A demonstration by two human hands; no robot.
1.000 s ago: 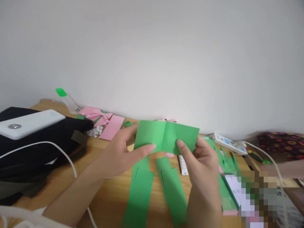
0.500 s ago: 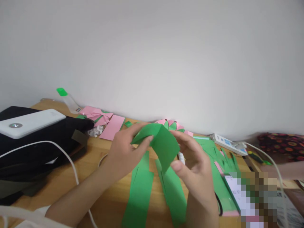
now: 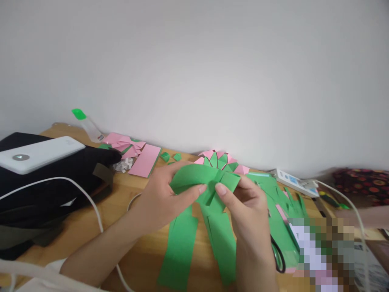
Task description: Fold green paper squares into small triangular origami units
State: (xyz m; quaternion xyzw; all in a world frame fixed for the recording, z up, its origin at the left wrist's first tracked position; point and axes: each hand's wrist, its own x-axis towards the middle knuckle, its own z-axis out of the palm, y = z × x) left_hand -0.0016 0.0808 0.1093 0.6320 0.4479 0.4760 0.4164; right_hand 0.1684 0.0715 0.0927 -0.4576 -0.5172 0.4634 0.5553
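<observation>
A green paper strip (image 3: pixel 194 175) is held up above the table between both hands, partly folded at its right part. My left hand (image 3: pixel 165 192) grips its left part, thumb on the near face and fingers behind. With the thumb pressed on the folded flap, my right hand (image 3: pixel 247 205) pinches the right part; its other fingers are partly hidden behind the paper. Below lie green paper strips, one group (image 3: pixel 179 251) to the left and another (image 3: pixel 223 247) near my right forearm. Behind the hands sits a pink and green folded paper piece (image 3: pixel 220 160).
At left, a white power bank (image 3: pixel 45 152) rests on a black bag (image 3: pixel 75 194), with a white cable across. A green-capped bottle (image 3: pixel 91 127) leans by the wall near pink paper (image 3: pixel 146 160). Scissors (image 3: pixel 278 253), green scraps (image 3: pixel 273 194) and a power strip (image 3: pixel 294 182) are at right.
My right hand has moved left onto the paper and now presses its right end over into a folded flap. My left hand still holds the left part.
</observation>
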